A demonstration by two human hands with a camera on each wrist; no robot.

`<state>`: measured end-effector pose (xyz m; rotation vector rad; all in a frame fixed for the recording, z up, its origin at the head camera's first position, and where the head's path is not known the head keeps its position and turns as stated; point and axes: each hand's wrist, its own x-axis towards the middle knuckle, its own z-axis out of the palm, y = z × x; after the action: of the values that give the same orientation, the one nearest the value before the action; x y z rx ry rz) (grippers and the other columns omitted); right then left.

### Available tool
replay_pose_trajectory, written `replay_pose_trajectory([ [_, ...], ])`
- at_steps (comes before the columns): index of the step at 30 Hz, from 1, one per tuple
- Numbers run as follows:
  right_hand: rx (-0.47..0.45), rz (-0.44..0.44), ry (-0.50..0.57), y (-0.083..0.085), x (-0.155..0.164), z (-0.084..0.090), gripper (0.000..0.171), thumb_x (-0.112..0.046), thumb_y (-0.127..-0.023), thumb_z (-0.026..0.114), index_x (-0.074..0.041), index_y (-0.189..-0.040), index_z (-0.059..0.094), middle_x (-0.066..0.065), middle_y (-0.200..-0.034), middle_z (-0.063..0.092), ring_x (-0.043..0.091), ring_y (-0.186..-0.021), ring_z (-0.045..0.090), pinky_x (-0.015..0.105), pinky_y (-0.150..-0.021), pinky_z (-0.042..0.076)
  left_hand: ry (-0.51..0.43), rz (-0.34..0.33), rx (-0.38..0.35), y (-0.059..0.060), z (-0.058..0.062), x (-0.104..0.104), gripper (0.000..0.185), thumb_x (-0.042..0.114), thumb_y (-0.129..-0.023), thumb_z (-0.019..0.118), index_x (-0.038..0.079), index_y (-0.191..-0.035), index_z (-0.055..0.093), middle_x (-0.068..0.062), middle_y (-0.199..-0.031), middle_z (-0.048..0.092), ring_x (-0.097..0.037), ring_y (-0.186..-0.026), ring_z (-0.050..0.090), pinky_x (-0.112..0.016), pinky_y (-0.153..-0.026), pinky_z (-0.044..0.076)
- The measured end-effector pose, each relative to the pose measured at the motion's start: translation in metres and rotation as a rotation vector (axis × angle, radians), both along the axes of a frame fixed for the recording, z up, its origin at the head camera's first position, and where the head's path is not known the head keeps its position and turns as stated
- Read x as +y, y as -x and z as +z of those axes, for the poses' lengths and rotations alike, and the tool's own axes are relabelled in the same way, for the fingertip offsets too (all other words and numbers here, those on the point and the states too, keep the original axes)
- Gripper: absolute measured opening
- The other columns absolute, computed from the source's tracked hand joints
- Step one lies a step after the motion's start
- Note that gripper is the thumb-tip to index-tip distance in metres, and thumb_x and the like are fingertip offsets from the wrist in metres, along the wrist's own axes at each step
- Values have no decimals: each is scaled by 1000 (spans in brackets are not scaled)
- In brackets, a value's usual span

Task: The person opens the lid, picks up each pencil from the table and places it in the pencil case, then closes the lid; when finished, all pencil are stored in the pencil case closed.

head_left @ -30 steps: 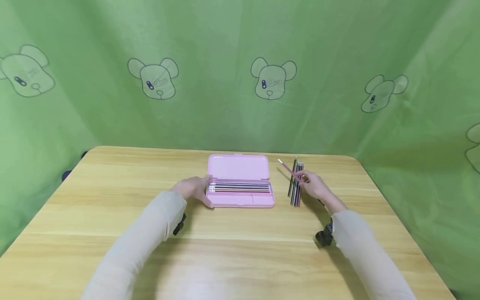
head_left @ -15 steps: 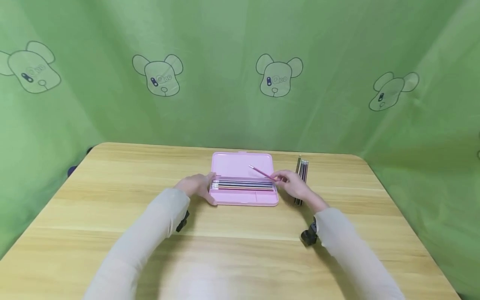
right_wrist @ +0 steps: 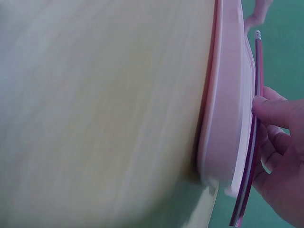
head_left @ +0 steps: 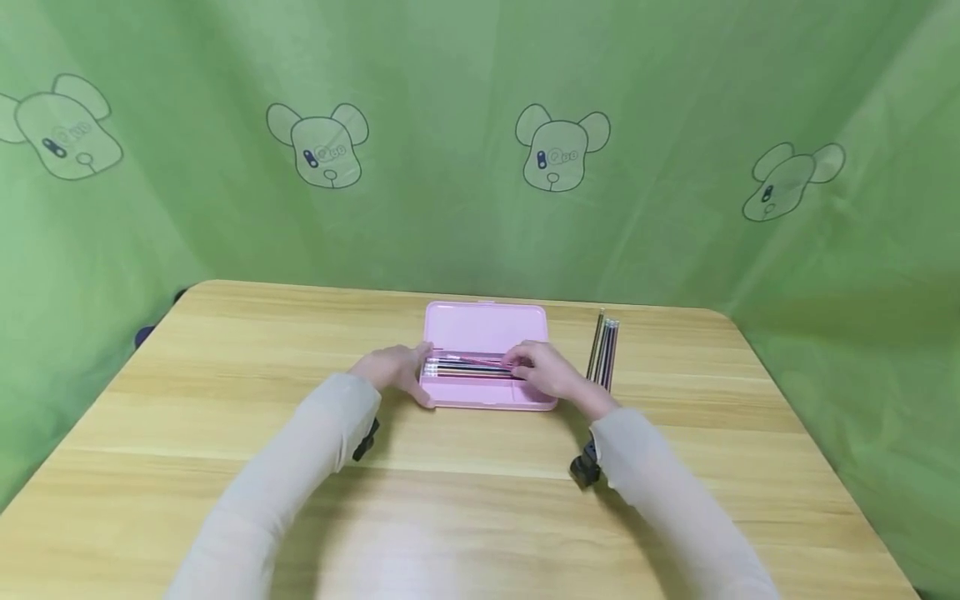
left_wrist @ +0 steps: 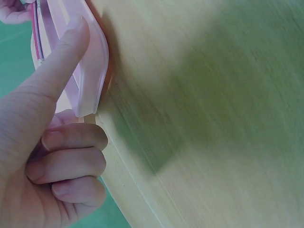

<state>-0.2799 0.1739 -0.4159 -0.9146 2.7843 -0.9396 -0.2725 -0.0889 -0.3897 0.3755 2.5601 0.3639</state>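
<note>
An open pink pencil case (head_left: 486, 332) lies at the middle of the wooden table (head_left: 225, 375), with several pencils in a row in its tray. My left hand (head_left: 392, 371) holds the case's left end; in the left wrist view one straight finger lies on the case's (left_wrist: 90, 71) rounded corner and the others are curled. My right hand (head_left: 546, 372) hovers over the tray's right part and pinches a pink pencil (head_left: 480, 361), which lies low along the row. The right wrist view shows this pencil (right_wrist: 254, 142) against the case's rim (right_wrist: 228, 109), held by my fingers (right_wrist: 275, 111).
A small bunch of loose dark pencils (head_left: 604, 354) lies on the table just right of the case. A green curtain with bear prints (head_left: 561, 150) hangs close behind and at both sides. Bare wood stretches in front of the case.
My right hand has carried the pink pencil from the loose bunch leftward and down to the tray. The left hand has stayed at the case's left end.
</note>
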Motion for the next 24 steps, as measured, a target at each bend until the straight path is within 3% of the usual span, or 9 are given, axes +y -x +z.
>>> replay_pose_trajectory([
  [16,-57,96,-122,3,-31,-1,22,1,-86,55,-3,-103,68,10,-97,64,24,-96,58,37,-88,47,-3,11,-4,-2,2,-1,112,47,-65,77,14,-148,9,-19,-144,32,-34,-129,34,-47,-105,31],
  [24,-80,68,-83,2,-29,-1,21,1,-86,55,-3,-102,68,9,-98,64,25,-98,57,38,-91,46,-12,-8,0,0,1,-1,112,46,-66,77,12,-148,9,-21,-144,31,-34,-130,33,-46,-107,29],
])
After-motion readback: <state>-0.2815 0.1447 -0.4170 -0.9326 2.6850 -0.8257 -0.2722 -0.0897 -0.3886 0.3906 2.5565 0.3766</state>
